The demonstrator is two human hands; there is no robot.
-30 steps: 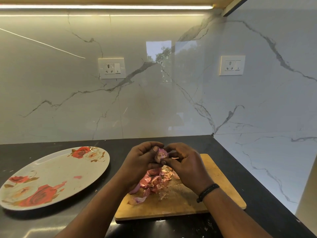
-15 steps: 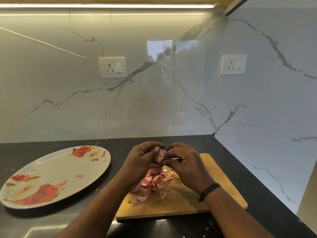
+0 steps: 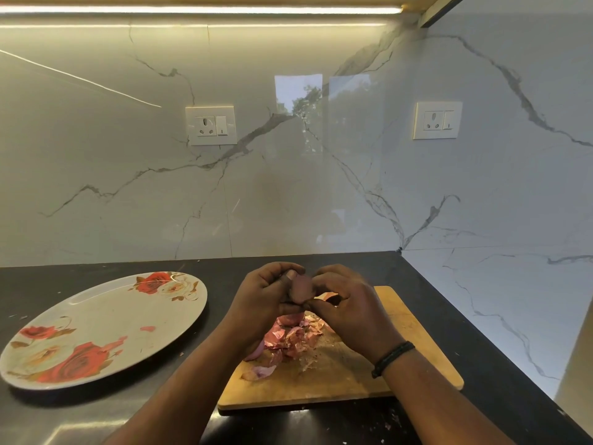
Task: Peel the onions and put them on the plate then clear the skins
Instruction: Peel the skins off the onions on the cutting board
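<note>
Pinching a small red onion [image 3: 300, 286] between the fingertips [image 3: 290, 275] of both hands, closed round it, just above the far end of the wooden chopping board [image 3: 346, 380]. Steadying the bulb in the left hand [image 3: 263, 300], thumb pressing on its top; nipping at a loose flap of papery skin [image 3: 327, 296] with the right hand [image 3: 349, 313], thumb and forefinger meeting at the bulb's lower side. Judging the step as stripping the outer layer: worth catching the skin close to the root end, pulling along the bulb rather than across, turning the onion a little in the left hand after each strip, keeping the grip light enough not to bruise the flesh. Letting each strip fall onto the pile of pink skins [image 3: 290, 340] lying on the board below the hands, so clearing later stays simple. Waiting left of the board, well apart from the hands, on the dark counter [image 3: 481, 364]: the rose-patterned plate [image 3: 106, 316], no peeled onion visible on it yet.
</note>
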